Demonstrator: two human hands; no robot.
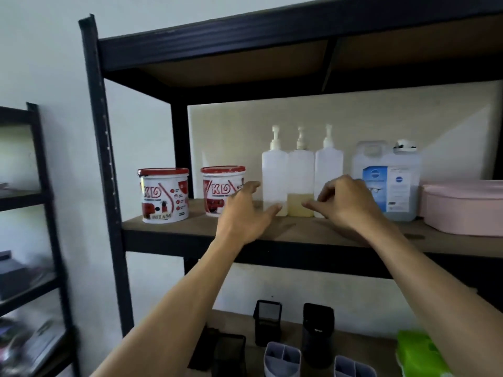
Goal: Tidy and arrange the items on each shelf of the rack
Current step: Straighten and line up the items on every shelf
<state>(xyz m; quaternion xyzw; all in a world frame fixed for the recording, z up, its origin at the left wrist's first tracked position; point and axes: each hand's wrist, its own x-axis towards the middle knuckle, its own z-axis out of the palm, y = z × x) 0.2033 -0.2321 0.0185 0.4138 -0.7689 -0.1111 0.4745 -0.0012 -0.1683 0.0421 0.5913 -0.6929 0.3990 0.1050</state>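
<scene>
Three pump bottles (301, 183) stand touching in a row on the middle shelf (190, 227) of the rack, between two red-lidded paint tubs (223, 190) and a jerrycan (386, 180). They are of translucent plastic and almost empty, so they are probably light, a little slippery and easy to tip; the flat sides low on the body look safer to hold than the thin pump necks. The left hand (245, 210) and right hand (348, 202) are open with loosely spread fingers, near the bottle bases, and grip nothing.
</scene>
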